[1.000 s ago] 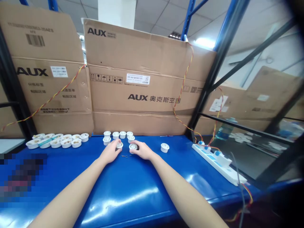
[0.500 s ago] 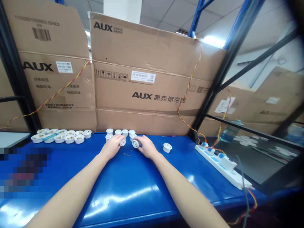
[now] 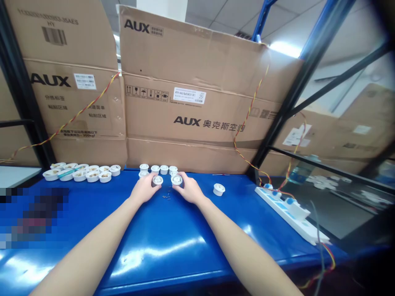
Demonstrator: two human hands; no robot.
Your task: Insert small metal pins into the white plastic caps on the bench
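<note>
Holding one white cup (image 3: 158,181) in our left hand (image 3: 142,190) and a second cup (image 3: 177,180) in our right hand (image 3: 191,190), we keep them apart, side by side (small dark pieces (image 3: 166,197) lie between, nearer us).

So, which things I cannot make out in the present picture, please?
All in the head view:
Near white cup, outer side: hidden by the left hand.
Its twin, outer side: hidden by the right hand.
Tiny pieces: too small to identify.
Lower-left patch: masked by pixelation.
</note>
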